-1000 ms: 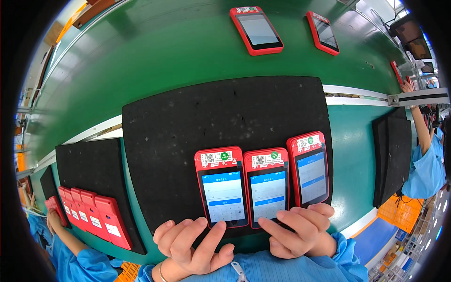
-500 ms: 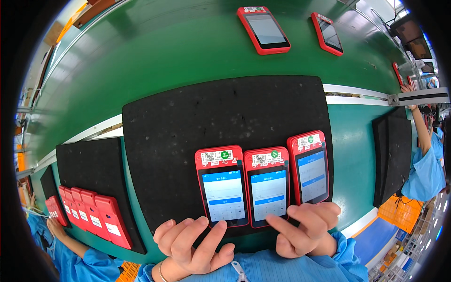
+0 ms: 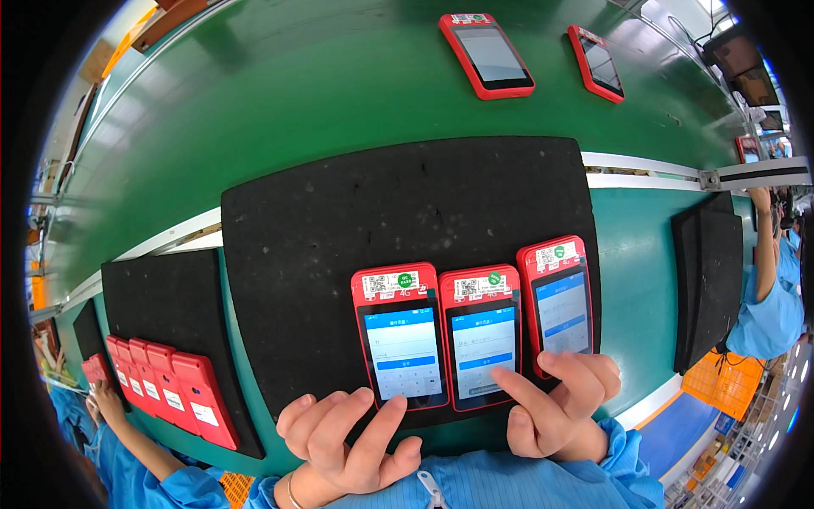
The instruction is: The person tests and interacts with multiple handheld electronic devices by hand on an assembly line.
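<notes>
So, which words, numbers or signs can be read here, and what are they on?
I won't copy wording, only where it stands.
Three red handhelds on the black mat: white labels, green stickers, lit screens; fine print too small.
Left red devices: white labels, too small.
Two far handhelds: labels too blurred.

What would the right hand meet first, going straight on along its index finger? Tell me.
The right hand would likely meet the screen of the middle red device; its fingertip already overlaps that screen, though touching or hovering is unclear.
</notes>
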The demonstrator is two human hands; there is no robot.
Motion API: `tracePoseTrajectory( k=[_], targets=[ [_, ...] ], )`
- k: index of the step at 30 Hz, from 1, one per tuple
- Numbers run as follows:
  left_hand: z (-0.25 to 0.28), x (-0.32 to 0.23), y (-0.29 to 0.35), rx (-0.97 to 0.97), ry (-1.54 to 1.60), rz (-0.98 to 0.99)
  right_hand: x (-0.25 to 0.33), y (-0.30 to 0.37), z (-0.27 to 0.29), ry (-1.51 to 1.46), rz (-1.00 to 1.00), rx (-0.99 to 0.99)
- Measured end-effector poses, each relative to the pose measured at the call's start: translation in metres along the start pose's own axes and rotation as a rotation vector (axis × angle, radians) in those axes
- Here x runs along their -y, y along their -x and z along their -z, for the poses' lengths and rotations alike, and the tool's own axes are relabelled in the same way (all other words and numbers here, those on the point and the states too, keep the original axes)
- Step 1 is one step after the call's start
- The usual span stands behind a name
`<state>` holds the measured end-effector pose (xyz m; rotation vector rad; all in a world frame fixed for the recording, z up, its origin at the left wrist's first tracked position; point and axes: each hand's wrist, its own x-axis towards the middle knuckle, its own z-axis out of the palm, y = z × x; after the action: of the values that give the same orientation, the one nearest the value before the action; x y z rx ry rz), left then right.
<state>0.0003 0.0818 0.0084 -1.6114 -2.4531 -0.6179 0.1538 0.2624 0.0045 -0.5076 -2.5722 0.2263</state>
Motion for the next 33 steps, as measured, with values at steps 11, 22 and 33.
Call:
tracePoseTrajectory(
  k=[11, 22, 33],
  targets=[
    [0.005, 0.0, -0.014, 0.17, -0.093, 0.058, 0.002, -0.017, -0.001, 0.004, -0.079, 0.026],
    [0.005, 0.004, -0.01, 0.134, -0.124, 0.106, -0.006, -0.008, 0.007, 0.019, -0.033, 0.032],
    [0.005, 0.006, -0.008, 0.109, -0.069, 0.06, -0.008, -0.002, 0.01, 0.015, 0.033, 0.024]
  ],
)
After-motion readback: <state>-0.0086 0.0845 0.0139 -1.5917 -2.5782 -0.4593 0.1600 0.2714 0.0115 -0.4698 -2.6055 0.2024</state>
